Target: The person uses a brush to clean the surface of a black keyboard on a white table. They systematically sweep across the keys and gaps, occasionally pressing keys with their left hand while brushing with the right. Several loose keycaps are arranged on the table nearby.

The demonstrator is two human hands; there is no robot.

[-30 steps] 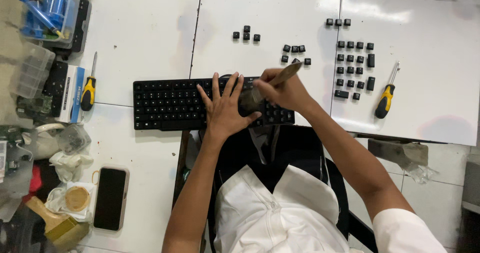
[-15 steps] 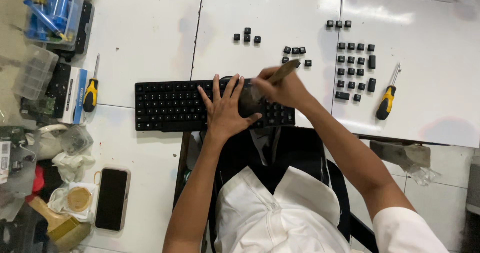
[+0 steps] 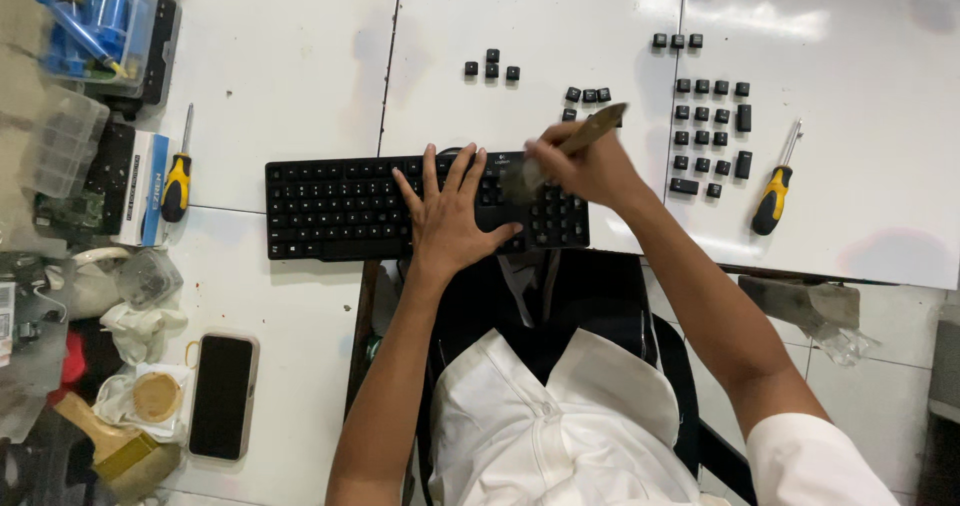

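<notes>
Right hand (image 3: 585, 166) with wooden-handled brush (image 3: 570, 148) shifted slightly across black keyboard (image 3: 340, 206).

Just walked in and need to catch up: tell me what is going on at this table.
A person in a white shirt works over a black keyboard on the white table. The left hand lies flat on the keys, and the right hand holds a brush over the keyboard's right end. Loose black keycaps lie in rows beyond it. One yellow-handled screwdriver lies at the right, another at the left.
</notes>
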